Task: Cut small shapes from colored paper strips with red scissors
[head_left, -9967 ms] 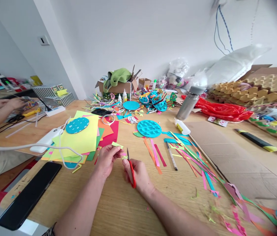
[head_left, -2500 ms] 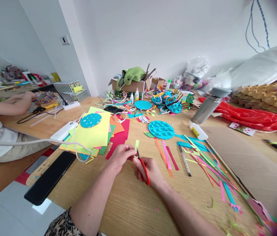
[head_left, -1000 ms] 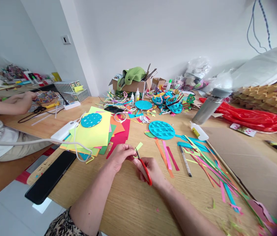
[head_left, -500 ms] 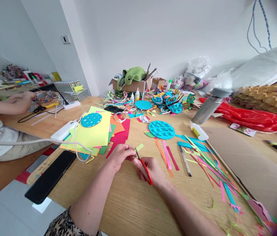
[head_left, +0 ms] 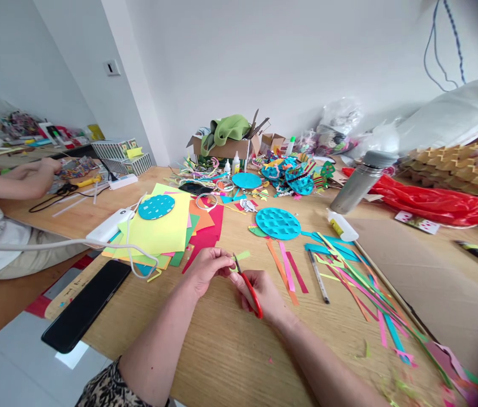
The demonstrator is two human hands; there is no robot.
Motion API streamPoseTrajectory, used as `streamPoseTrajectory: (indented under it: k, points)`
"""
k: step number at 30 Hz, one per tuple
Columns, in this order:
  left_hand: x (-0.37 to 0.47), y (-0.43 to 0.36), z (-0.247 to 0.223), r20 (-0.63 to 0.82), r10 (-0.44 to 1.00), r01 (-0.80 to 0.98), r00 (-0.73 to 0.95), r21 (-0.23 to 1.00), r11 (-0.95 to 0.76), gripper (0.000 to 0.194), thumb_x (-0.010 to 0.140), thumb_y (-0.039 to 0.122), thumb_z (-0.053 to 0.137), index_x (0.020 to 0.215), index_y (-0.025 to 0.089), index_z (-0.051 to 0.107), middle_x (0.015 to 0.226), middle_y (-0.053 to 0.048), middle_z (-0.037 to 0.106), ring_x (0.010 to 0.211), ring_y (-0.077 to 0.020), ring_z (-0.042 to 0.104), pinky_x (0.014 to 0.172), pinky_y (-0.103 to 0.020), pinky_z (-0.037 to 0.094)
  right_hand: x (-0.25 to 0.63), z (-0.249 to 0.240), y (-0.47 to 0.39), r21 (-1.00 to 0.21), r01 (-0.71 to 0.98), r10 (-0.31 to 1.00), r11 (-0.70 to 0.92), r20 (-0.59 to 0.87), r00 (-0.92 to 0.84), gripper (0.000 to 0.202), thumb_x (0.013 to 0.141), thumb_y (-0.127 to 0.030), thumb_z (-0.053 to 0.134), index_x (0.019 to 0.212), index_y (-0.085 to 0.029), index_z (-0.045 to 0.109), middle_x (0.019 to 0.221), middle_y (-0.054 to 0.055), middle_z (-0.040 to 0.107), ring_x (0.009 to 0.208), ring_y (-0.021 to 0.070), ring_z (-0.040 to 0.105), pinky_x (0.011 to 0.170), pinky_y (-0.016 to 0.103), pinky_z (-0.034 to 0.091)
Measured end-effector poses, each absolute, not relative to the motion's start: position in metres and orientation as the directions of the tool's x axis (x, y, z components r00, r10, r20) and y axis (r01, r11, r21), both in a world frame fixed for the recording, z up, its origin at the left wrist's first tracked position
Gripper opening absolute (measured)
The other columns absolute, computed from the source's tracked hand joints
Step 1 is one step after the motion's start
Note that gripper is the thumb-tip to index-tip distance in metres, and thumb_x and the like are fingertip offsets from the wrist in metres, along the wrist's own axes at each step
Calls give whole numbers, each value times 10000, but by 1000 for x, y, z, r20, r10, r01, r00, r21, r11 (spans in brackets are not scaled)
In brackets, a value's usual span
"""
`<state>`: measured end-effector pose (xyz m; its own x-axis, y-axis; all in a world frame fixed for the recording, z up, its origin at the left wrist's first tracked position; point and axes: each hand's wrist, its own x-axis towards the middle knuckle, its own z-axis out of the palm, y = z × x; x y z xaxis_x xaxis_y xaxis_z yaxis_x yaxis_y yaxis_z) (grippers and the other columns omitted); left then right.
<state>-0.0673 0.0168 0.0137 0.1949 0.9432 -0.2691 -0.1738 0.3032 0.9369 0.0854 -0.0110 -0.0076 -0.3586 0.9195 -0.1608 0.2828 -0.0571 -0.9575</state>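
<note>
In the head view, my right hand [head_left: 266, 294] is wrapped round the red handles of a pair of scissors [head_left: 256, 302], whose dark blades point up and left. My left hand [head_left: 208, 272] pinches a small yellow-green paper strip [head_left: 242, 255] right by the blade tips; its pinched end is hidden by my fingers. Just beyond lie an orange strip [head_left: 280, 268], a pink strip [head_left: 287, 267] and a dark red strip [head_left: 297, 272]. Behind them rests a blue oval with a raised woven pattern [head_left: 278, 224], beside a small green paper piece [head_left: 257, 231].
Yellow paper sheets [head_left: 160, 232] carry a blue speckled oval [head_left: 156, 207]. A black phone [head_left: 86, 305] sits at the left edge. To the right are a pen [head_left: 319, 277], glue bottle [head_left: 343, 226], steel flask [head_left: 360, 183] and cardboard [head_left: 421, 271]. A co-worker's arms [head_left: 22, 181] are at far left.
The yellow-green strip's free end has tipped slightly lower and to the right. Both hands stay nearly in place, with the scissors still in my right hand.
</note>
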Motion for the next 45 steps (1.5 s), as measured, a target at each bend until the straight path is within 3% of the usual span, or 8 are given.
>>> streamPoseTrajectory:
  k: [45]
  points:
    - [-65,15,14,-274,931,-153,242,936,316,170,605,247,712,630,129,592,609,-6,596,543,-84,499,572,-229,387,86,0,-11,-959,275,910,-72,-176,-375,588,769,-708,485,501,-186,446,360,-17,484,314,75,380,349,199,278]
